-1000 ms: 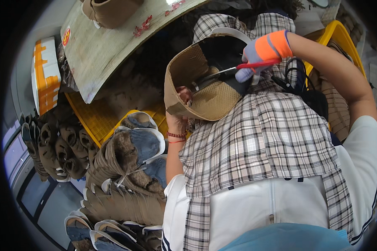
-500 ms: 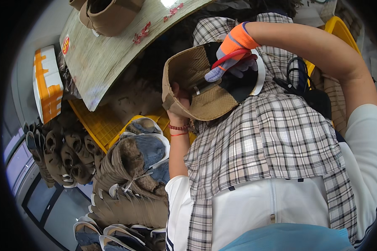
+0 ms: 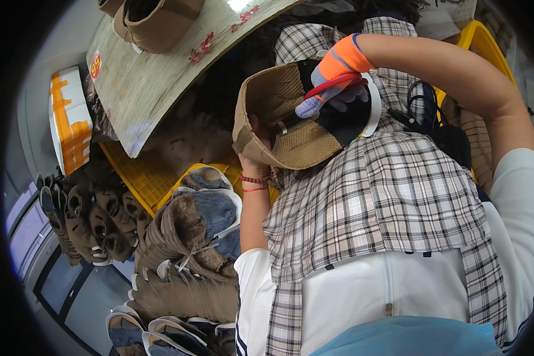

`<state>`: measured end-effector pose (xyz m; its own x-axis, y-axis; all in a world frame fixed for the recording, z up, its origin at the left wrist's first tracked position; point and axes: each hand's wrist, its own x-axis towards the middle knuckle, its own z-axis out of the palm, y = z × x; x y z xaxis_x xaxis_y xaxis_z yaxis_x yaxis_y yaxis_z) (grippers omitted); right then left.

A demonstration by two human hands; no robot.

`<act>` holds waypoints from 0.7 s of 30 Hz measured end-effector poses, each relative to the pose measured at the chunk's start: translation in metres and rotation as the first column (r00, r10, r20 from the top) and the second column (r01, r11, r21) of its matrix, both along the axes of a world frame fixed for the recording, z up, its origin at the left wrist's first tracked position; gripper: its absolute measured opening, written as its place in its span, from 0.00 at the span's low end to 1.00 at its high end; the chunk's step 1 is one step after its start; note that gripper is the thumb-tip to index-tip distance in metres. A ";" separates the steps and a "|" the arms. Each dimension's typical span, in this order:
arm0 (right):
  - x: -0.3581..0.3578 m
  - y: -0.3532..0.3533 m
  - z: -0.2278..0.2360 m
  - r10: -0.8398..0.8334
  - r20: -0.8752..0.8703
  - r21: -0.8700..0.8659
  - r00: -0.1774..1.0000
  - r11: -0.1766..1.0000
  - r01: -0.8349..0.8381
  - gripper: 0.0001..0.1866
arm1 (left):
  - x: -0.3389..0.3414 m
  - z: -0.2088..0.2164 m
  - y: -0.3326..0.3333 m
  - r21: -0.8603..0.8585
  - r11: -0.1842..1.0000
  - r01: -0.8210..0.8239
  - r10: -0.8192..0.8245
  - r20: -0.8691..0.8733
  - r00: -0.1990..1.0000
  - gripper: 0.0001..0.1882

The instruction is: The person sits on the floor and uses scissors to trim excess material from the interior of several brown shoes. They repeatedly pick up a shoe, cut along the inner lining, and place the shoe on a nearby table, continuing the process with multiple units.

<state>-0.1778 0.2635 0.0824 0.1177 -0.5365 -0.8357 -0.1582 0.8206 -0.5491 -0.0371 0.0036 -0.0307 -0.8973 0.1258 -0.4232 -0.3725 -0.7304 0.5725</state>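
Observation:
A brown quilted shoe upper [image 3: 305, 145] with a dark inner part and a white edge is held over my lap, its opening facing up. My left hand [image 3: 261, 132] grips the upper's left side, fingers reaching inside and partly hidden. Over the opening, my right hand [image 3: 332, 83], in an orange and lavender glove, is closed round red-handled scissors [image 3: 341, 79]. Their tip points into the upper, near the left fingers. Whether the blades touch the lining I cannot tell.
A wooden-patterned table [image 3: 160, 83] bearing brown shoes [image 3: 160, 26] stands at the far left. Stacked fur-lined uppers [image 3: 184, 237] fill the left beside a yellow crate [image 3: 133, 175]. A black cable [image 3: 439, 118] lies right of my plaid apron [image 3: 374, 202].
Both hands, with the upper and scissors, appear slightly farther right in the view. The grip of each hand looks the same.

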 end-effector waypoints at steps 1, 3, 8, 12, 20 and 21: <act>0.000 -0.001 -0.005 -0.031 -0.015 -0.010 0.999 0.999 0.031 0.47 | 0.000 -0.001 -0.001 -0.006 1.000 -0.005 0.005 0.002 1.000 0.22; -0.001 -0.001 -0.011 -0.024 -0.045 -0.037 0.999 0.999 0.022 0.42 | 0.000 0.006 0.000 0.027 0.999 0.032 -0.032 -0.006 0.999 0.22; 0.022 -0.004 -0.001 -0.138 -0.316 -0.077 0.939 0.990 0.119 0.35 | 0.000 0.007 0.000 -0.032 0.999 -0.032 0.033 0.029 0.999 0.21; 0.045 -0.002 0.011 -0.039 -0.563 -0.138 0.826 0.989 -0.048 0.40 | -0.003 0.014 0.012 -0.104 0.989 -0.101 0.107 0.051 0.993 0.19; 0.060 0.036 -0.010 -0.123 -0.632 -0.107 0.765 0.992 0.071 0.39 | 0.017 -0.012 -0.043 -0.880 0.364 0.305 -0.286 0.205 0.936 0.13; 0.064 0.045 -0.013 -0.172 -0.628 -0.118 0.759 0.985 0.125 0.38 | 0.017 -0.010 -0.056 -0.963 0.004 0.268 -0.282 0.256 0.925 0.13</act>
